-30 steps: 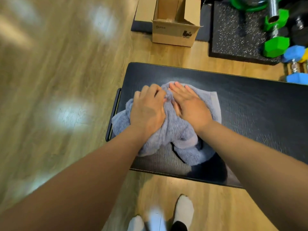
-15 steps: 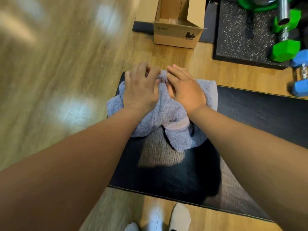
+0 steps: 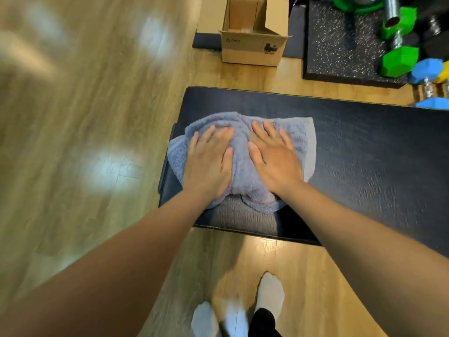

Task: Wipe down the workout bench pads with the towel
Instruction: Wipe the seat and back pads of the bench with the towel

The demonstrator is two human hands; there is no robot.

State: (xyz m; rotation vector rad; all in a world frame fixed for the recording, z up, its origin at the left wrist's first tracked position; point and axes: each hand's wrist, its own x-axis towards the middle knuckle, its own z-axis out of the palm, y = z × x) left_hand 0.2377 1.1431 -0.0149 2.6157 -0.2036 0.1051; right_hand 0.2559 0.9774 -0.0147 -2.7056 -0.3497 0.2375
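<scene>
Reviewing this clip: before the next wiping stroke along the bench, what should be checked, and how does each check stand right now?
1. Both hands on the towel: left hand and right hand press flat on it. Ok.
2. Towel on the bench pad: ok, though its left edge hangs over the pad's end.
3. Towel spread flat: not ok, bunched between the hands.
4. Pad to the right free of objects: ok in the part that shows.
5. Pad surface already clean: cannot tell.
6. Cardboard box and green dumbbell apart from the bench: ok.
</scene>
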